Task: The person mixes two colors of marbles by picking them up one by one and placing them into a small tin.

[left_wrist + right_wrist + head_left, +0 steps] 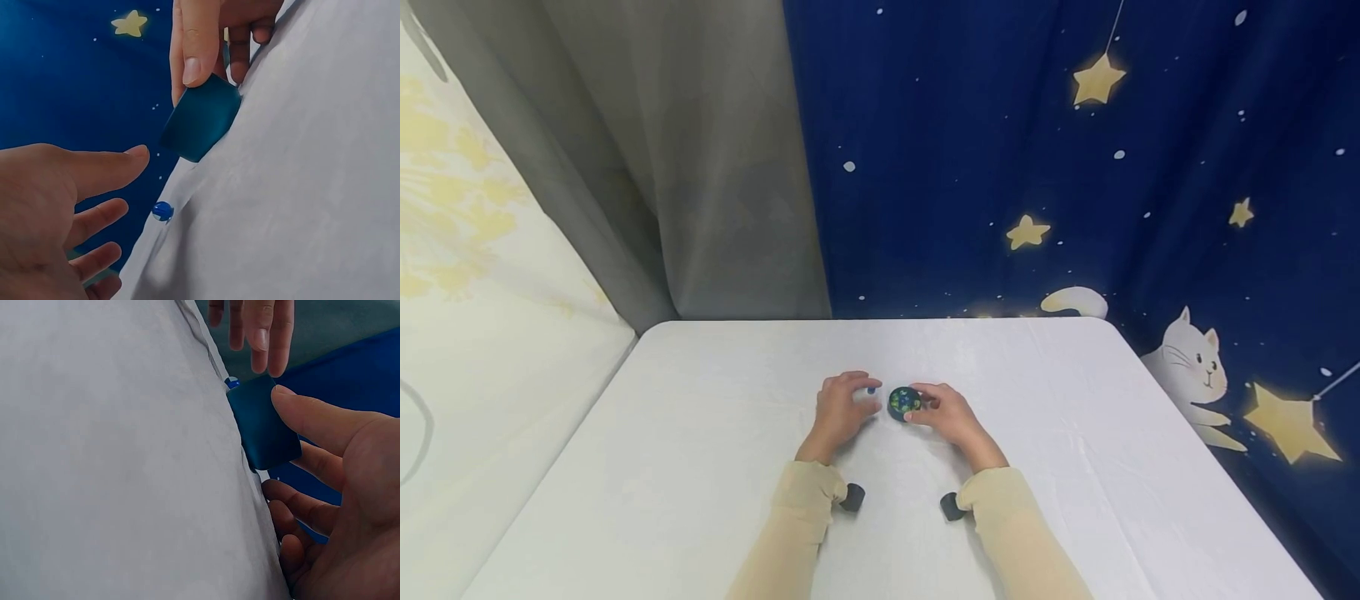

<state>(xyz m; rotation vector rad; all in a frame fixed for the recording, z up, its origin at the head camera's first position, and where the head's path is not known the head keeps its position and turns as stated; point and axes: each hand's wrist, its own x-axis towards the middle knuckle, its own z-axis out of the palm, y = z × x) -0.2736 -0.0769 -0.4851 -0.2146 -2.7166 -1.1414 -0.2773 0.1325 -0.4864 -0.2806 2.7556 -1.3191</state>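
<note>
A small round container (902, 403) with a blue-green patterned top stands on the white table; its plain dark teal side (203, 119) shows in the left wrist view. My right hand (952, 414) grips it between thumb and fingers from the right. Just left of it, a clear marble with blue in it (162, 211) rests on the cloth. My left hand (839, 410) is beside the marble, thumb and fingers spread apart with a gap between them. In the left wrist view its thumb and fingertips stop short of the marble.
The white cloth-covered table (700, 467) has rounded far corners. A grey curtain (730, 167) and a dark blue curtain with stars (940, 167) hang behind it. Small black devices (852, 497) sit at both wrists by the cream sleeves.
</note>
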